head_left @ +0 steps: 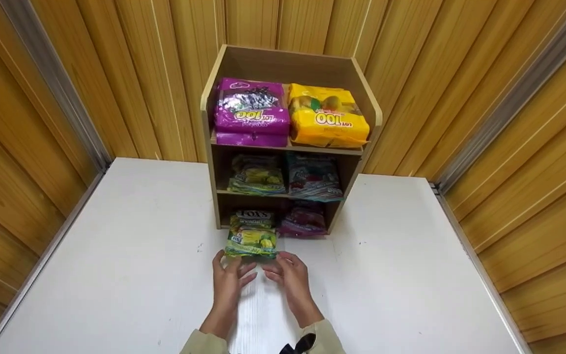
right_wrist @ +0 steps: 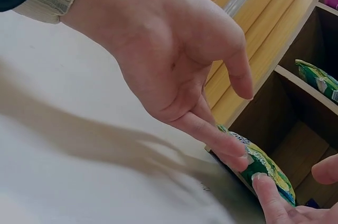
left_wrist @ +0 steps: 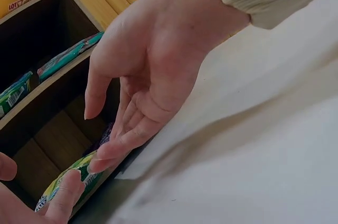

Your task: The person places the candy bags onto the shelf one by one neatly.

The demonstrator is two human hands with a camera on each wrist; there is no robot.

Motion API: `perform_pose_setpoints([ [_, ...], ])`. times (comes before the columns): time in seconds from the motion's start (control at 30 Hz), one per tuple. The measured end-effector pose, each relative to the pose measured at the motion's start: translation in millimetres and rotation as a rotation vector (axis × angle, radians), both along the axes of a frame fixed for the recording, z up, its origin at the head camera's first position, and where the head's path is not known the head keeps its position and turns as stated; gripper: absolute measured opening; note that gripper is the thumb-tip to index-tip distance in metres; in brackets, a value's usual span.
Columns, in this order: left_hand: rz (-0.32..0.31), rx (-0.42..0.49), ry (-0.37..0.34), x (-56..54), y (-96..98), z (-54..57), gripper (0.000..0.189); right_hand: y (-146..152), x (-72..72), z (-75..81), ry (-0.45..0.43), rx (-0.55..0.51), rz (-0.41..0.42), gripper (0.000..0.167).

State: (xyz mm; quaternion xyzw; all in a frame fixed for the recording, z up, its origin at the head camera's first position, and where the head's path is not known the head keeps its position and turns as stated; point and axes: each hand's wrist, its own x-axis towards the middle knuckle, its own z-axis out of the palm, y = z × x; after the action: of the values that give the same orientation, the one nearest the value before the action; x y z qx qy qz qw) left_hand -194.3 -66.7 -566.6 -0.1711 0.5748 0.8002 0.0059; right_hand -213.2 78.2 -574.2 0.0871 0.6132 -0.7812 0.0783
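A green-and-yellow candy bag (head_left: 251, 241) marked FOX'S lies in the bottom left compartment of a small wooden shelf (head_left: 212, 182), its front end sticking out past the edge. At the bag's near left corner is my left hand (head_left: 226, 285), fingers extended and thumb apart. My right hand (head_left: 294, 285) mirrors it at the near right corner. In the left wrist view the right hand (left_wrist: 153, 60) has its fingertips at the bag's front edge, its thumb off the bag. The right wrist view shows the left hand (right_wrist: 163, 49) likewise, fingertips against the bag (right_wrist: 264, 163).
Purple (head_left: 251, 110) and yellow (head_left: 329, 115) LOT 100 bags fill the top shelf. Another green bag (head_left: 257, 177) and a teal bag (head_left: 315, 177) lie in the middle row, a dark purple bag (head_left: 303, 220) at bottom right. Wood-panelled walls (head_left: 130, 88) enclose the white table (head_left: 116, 265).
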Motion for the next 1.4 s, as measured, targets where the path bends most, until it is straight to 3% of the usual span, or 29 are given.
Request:
perform_pose_setpoints([
  [0.4,-0.022,0.011,-0.014,-7.2,-1.4,2.0,0.071,-0.7,-2.0,0.8,0.014,0.031,0.038,0.052],
  [0.8,-0.078,0.071,-0.03,-24.5,-9.2,-0.9,0.068,2.2,-18.2,-2.1,-0.03,0.062,0.092,0.059],
  [1.13,-0.084,0.088,-0.046,-34.3,-13.2,-7.5,0.068,-2.3,-29.7,-2.9,-0.048,0.042,0.099,0.066],
  [1.4,-0.081,0.089,-0.071,-44.3,-17.2,-10.7,0.066,-3.4,-39.0,-4.2,-0.055,0.096,0.117,0.067],
])
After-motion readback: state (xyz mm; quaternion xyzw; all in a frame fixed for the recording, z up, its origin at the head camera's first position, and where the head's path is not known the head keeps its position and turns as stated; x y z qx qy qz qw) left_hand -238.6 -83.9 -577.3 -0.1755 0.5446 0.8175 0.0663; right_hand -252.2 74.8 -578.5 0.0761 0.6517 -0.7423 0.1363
